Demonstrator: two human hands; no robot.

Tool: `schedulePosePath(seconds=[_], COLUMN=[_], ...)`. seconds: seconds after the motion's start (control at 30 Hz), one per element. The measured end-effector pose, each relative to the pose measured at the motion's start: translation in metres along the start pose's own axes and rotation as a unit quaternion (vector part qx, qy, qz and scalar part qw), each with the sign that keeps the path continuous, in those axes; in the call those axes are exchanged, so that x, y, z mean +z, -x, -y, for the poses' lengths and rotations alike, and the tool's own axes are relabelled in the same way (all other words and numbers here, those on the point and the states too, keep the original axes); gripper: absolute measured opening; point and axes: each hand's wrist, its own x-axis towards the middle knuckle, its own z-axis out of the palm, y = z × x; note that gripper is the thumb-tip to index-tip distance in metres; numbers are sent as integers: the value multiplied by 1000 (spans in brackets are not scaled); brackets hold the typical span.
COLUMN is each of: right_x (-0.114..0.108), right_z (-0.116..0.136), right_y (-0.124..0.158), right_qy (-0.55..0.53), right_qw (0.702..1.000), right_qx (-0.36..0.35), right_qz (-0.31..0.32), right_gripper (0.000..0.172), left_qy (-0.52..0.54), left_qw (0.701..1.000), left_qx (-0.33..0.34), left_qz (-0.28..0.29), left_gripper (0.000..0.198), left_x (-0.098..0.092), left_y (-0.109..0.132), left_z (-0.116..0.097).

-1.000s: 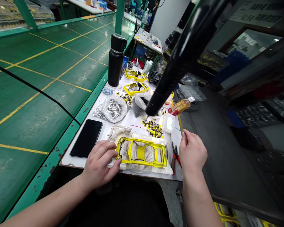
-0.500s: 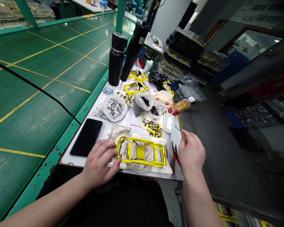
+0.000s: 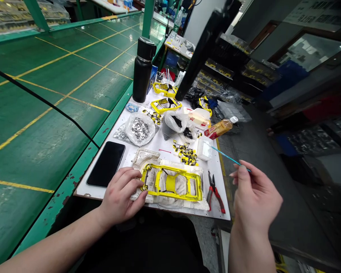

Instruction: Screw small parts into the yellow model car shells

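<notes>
A yellow toy car body [image 3: 172,183] lies upside down on a white cloth [image 3: 147,157] at the front of the white work board [image 3: 165,146]. My left hand [image 3: 121,197] rests on its left end, with the fingers curled against the frame and the cloth. To the right of the board, my right hand [image 3: 254,197] is raised and pinches a thin blue stick [image 3: 226,154], whose tip points toward a small white container [image 3: 204,148]. Red-handled pliers [image 3: 214,186] lie between the car body and my right hand.
A black phone [image 3: 106,163] lies at the board's left. Behind are bags of small parts [image 3: 139,129], loose yellow and black pieces [image 3: 185,151], more yellow frames [image 3: 166,103], a black flask [image 3: 143,70] and a bottle [image 3: 220,127]. A black hanging tool [image 3: 200,53] swings above. Green conveyor [image 3: 51,87] at left.
My right hand has lifted off the board's right edge and moved right, now holding up the thin blue stick. The black hanging tool has swung. My left hand stays on the car body.
</notes>
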Motion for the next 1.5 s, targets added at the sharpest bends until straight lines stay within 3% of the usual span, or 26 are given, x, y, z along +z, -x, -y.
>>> schedulePosePath(seconds=[0.07, 0.17, 0.33, 0.47, 0.63, 1.07, 1.5], right_x=[-2, -4, 6, 23, 37, 43, 44], right_z=[10, 19, 20, 22, 26, 36, 35], right_y=[6, 16, 37, 54, 68, 92, 99], right_qy=[-153, -272, -318, -330, -323, -252, -216], right_qw=[985, 949, 914, 901, 913, 954, 965], right_qx=[79, 150, 222, 249, 206, 66, 44], right_qz=[5, 52, 122, 135, 138, 147, 141], right_gripper=[32, 28, 27, 26, 18, 6, 7], left_qy=[6, 16, 26, 30, 60, 72, 71], left_qw=[1000, 1000, 1000, 999, 998, 997, 997], left_qx=[-2, -2, -10, -17, -20, -23, -32], left_qz=[-2, -12, -13, -8, 5, 9, 13], left_gripper=[17, 17, 20, 17, 21, 27, 27], left_x=[0, 0, -2, -5, -8, -9, -8], left_y=[1, 2, 0, -1, 1, 1, 2], left_z=[0, 0, -3, -3, -1, 0, 1])
